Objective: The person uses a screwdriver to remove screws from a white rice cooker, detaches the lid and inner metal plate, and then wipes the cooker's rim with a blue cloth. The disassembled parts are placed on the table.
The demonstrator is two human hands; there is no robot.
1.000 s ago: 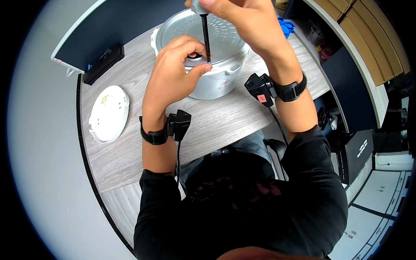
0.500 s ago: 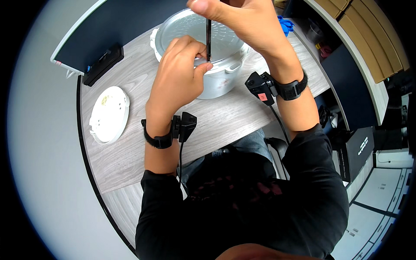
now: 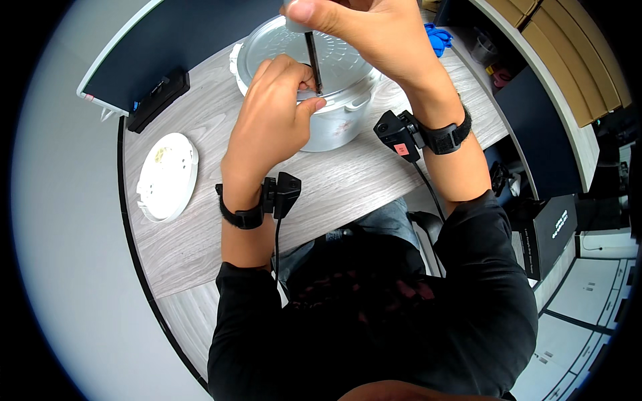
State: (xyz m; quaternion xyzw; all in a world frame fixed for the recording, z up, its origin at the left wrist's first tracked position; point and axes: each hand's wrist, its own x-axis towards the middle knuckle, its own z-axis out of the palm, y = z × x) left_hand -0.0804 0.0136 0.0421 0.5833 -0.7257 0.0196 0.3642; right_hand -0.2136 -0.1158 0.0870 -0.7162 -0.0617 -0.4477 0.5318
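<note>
A round, silvery pot-like appliance [image 3: 341,127] with a white rim and small side lugs stands at the far side of the table. My right hand [image 3: 368,30] grips a screwdriver [image 3: 312,57] by its grey handle, partly cut off by the top edge. Its dark shaft slants down to the appliance's near rim. Close beside the tip, my left hand [image 3: 277,103] rests at the rim with curled fingers and the thumb under the tip. What those fingers pinch, if anything, is hidden.
On the left of the table lies a round white plastic cover [image 3: 169,175] with small holes. A black box-like object [image 3: 159,100] sits by the dark partition [image 3: 194,30]. Something blue [image 3: 439,40] and a clear cup [image 3: 484,49] are at the right, near a shelf.
The screwdriver has tilted, its top going left, and its grey handle has come into view. Its tip stays at the near rim. My left hand has hardly moved.
</note>
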